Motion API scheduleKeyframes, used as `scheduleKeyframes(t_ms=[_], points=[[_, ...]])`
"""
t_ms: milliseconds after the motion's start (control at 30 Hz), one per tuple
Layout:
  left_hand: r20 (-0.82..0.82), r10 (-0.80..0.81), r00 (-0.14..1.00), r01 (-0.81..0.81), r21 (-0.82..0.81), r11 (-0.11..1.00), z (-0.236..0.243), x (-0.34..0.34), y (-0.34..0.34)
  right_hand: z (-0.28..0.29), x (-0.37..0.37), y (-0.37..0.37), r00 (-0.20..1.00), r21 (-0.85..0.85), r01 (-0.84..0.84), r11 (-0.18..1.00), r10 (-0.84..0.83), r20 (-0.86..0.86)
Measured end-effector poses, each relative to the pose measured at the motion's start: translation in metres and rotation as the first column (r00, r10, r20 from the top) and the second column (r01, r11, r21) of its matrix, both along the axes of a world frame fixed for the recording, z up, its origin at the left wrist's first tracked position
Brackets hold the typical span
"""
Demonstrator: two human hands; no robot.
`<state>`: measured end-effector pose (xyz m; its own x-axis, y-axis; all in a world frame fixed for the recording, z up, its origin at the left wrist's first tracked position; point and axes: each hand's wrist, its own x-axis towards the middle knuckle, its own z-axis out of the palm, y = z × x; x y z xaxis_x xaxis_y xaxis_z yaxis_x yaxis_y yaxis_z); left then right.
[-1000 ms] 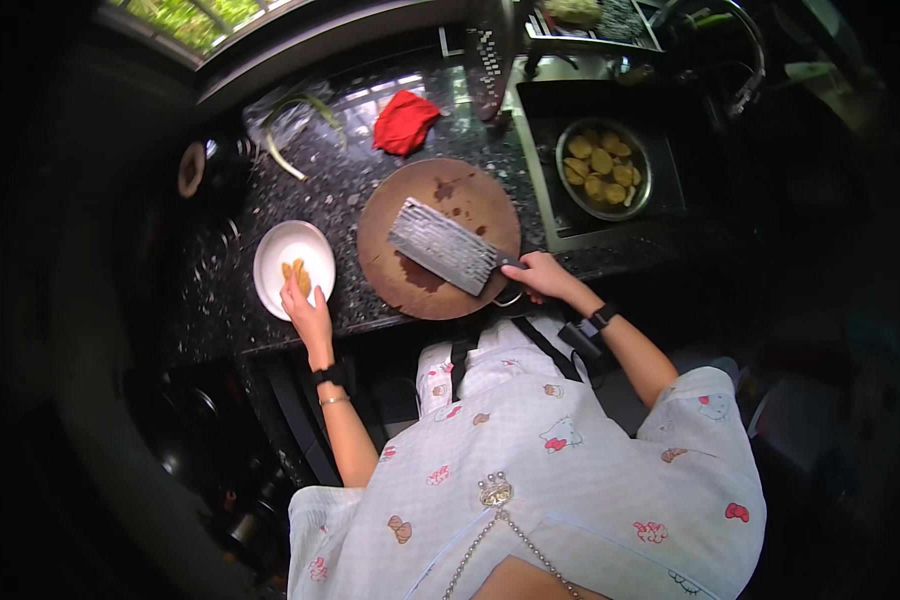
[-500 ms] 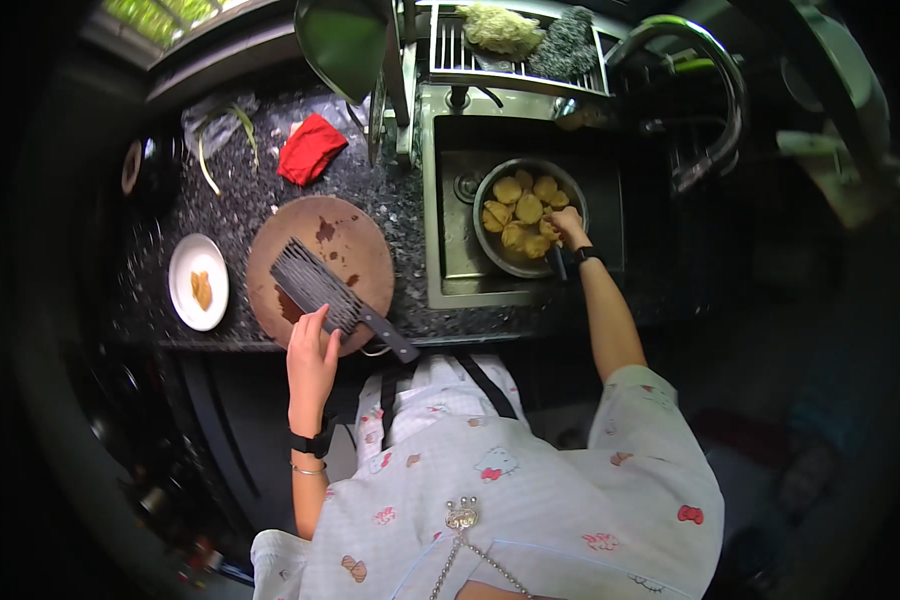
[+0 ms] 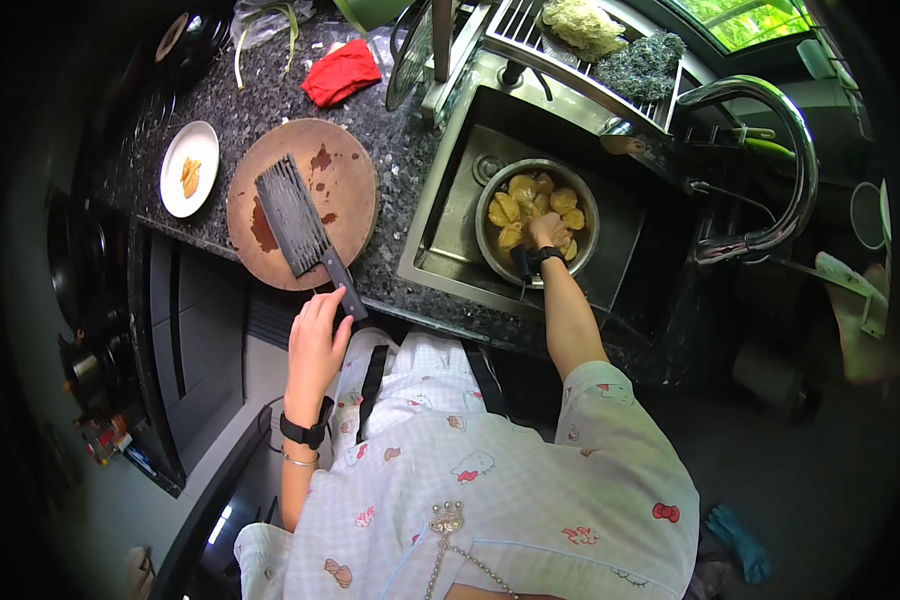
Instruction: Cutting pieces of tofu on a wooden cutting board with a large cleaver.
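Observation:
My right hand (image 3: pixel 548 233) reaches into a round metal pot (image 3: pixel 593 215) in the sink, its curled fingers down among several yellow, potato-like pieces (image 3: pixel 523 188). Its fingertips are hidden, so what they grip cannot be made out. A dark piece (image 3: pixel 520 263) shows next to that wrist. My left hand (image 3: pixel 315 330) is at the counter's front edge with fingers stretched and apart, close beside the handle of a cleaver (image 3: pixel 295 215). The wide, dark-bladed cleaver lies across a round wooden chopping board (image 3: pixel 355 180), its handle sticking out over the near rim. Wet brown stains mark the board.
A white plate (image 3: pixel 177 196) with yellow-brown pieces sits left of the board. Behind it lie a red cloth (image 3: pixel 340 73) and green stalks (image 3: pixel 292 40). A curved tap (image 3: pixel 805 150) rises right of the sink (image 3: pixel 440 250); a rack (image 3: pixel 518 25) with scrubbers stands behind.
My right hand has shifted from the pot's right side toward its middle, deeper among the yellow pieces. My left hand stays near the cleaver handle. The whole view has turned.

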<state>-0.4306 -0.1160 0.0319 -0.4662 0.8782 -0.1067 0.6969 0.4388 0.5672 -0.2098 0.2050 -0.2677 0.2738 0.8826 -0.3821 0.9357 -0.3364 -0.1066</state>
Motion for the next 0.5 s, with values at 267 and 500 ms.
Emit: scheduleKeyframes(t_ms=[267,500], points=[[-0.012,-0.151,0.988,0.152,0.108,0.982,-0.017,0.008,0.026,0.098,0.016,-0.025,0.87,0.353,-0.408,0.842,0.476,-0.128],[0.008,-0.414,0.91,0.41,0.133,0.903,-0.028,0.032,0.1,0.075,0.039,-0.011,0.774,0.165,-0.534,0.829,0.558,-0.298]])
